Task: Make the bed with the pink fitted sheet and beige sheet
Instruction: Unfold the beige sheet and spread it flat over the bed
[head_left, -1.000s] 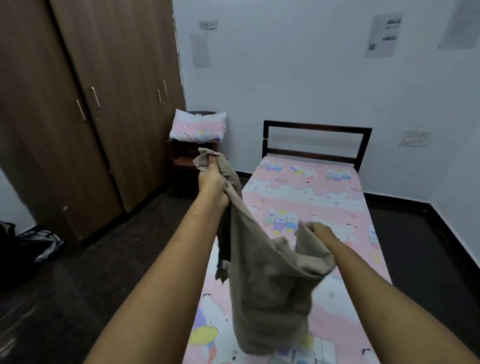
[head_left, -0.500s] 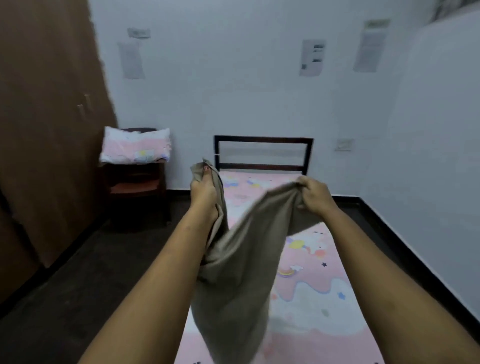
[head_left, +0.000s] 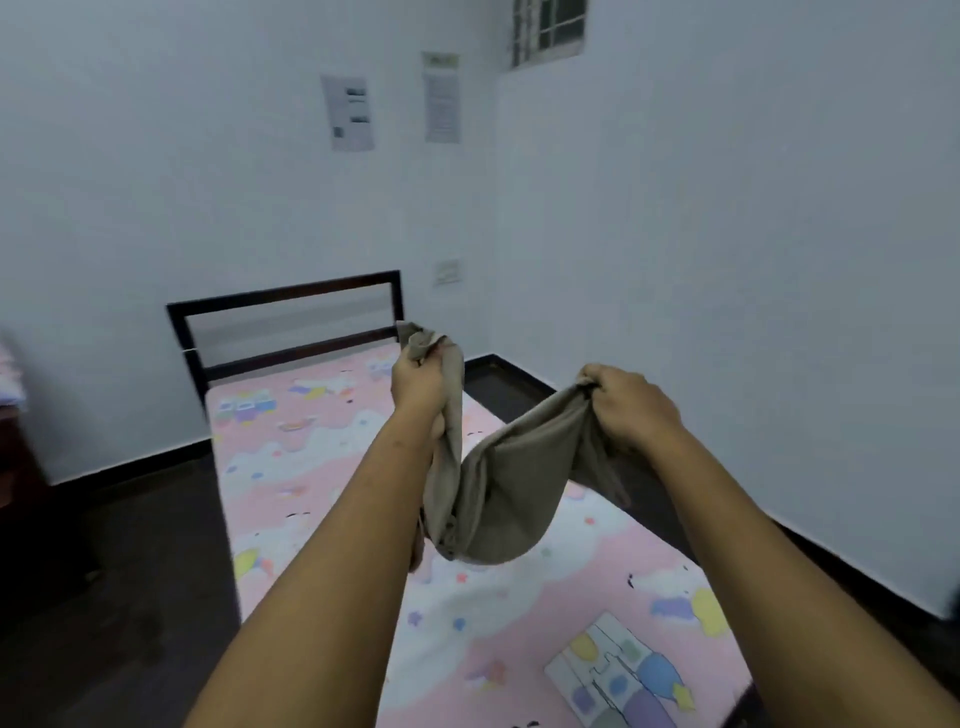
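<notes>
Beige sheet (head_left: 498, 493), held in the air over the bed between two outstretched bare arms. The cloth is a plain, matte, soft woven fabric, bunched and deeply creased. It sags in a U-shaped sling between the two grips, its lowest fold hanging below and between the fingers, just above the mattress.

Left hand (head_left: 418, 382): fingers (head_left: 410, 364) curled tight round one gathered end, a crumpled tuft of cloth standing up above the knuckles.

Right hand (head_left: 631, 402): fingers (head_left: 597, 376) clenched on the other end, with a loose flap trailing below the wrist.

Pink fitted sheet (head_left: 337, 467): stretched flat and smooth over the mattress beneath both hands, printed with white cloud bands, pastel castles, stars and rainbows.

Headboard (head_left: 285, 299): a dark rectangular frame of straight bars, beyond the left fingers.

Background: pale, smooth walls bearing two paper notices (head_left: 348, 111), a wall switch (head_left: 448, 272) and a small barred window (head_left: 548, 28); dark floor (head_left: 130, 571) either side of the bed.
</notes>
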